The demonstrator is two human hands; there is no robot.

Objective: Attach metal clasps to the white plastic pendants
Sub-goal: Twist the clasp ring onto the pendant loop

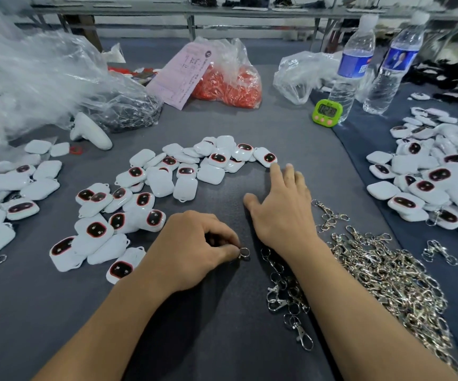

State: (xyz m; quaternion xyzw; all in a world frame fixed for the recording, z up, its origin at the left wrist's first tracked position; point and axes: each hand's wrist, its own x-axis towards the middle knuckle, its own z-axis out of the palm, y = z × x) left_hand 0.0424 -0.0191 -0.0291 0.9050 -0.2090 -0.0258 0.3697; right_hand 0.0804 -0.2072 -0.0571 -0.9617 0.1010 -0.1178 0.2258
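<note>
Far right: water bottle (352,67), second bottle (395,66) beside it, green timer (327,112) at the first one's base (digits blurred). Far middle: clear bag of red pieces (229,88), pink slip (181,76) against it. Far left: crumpled plastic bags (32,78), white handle-shaped gadget (90,132).

The white plastic pendants (164,182), rounded squares, lie loose in an arc before me, some showing a dark red-rimmed window, others blank side up. The silvery metal clasps (381,270) lie tangled in a heap at my right; my left hand (195,243) pinches one clasp ring (244,253).
</note>
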